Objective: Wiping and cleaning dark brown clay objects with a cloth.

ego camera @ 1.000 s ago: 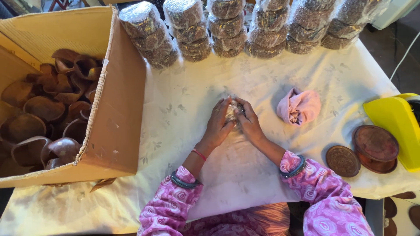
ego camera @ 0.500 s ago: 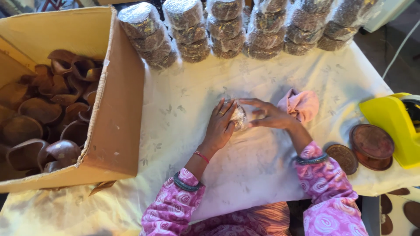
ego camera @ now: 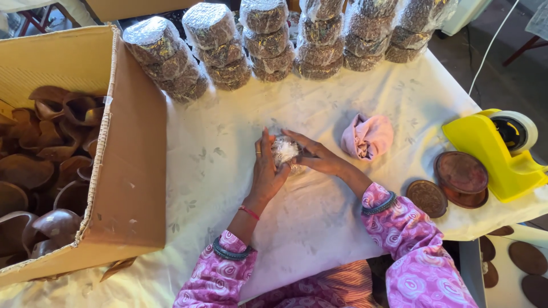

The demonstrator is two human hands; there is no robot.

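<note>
My left hand (ego camera: 266, 171) and my right hand (ego camera: 317, 157) cup a small round item covered in clear plastic wrap (ego camera: 284, 150) on the white tablecloth (ego camera: 319, 217). The left palm presses its left side with fingers upright. Fingers of the right hand lie across its right side and lower edge. Both arms wear pink patterned sleeves and dark bangles.
A large cardboard box (ego camera: 128, 171) of brown shell-like bowls (ego camera: 40, 171) stands at the left. Stacks of wrapped brown discs (ego camera: 268, 40) line the far edge. At the right lie a pink cloth bundle (ego camera: 368, 136), brown round lids (ego camera: 459, 174) and a yellow tape dispenser (ego camera: 494, 151).
My right hand swung out towards the pink cloth, then came back onto the wrapped item. The left hand stayed on it. The view shifted, so everything sits further left.
</note>
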